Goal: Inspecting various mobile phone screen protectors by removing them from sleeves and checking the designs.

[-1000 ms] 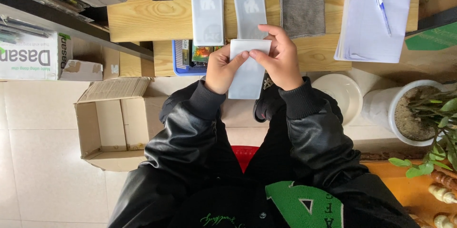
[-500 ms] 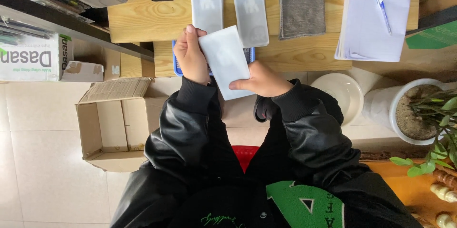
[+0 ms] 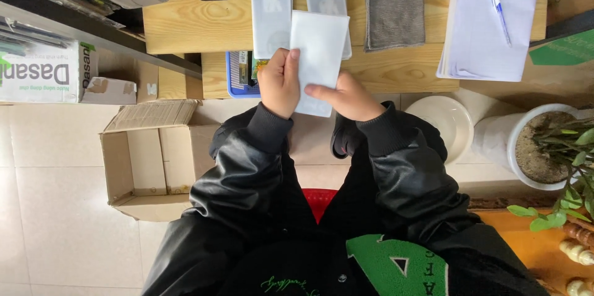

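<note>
Both hands — left hand & right hand — hold white sleeve.

Floor: pale, glossy square tiles with thin grout lines, evenly lit by soft daylight. A light wooden surface spans the top of the view, its grain running crosswise. A dark shelf edge cuts diagonally across the upper left. An open cardboard box stands on the floor below the surface, flaps spread. At right, a white planter holds soil and a green plant; a white round stool sits just beside it.
</note>
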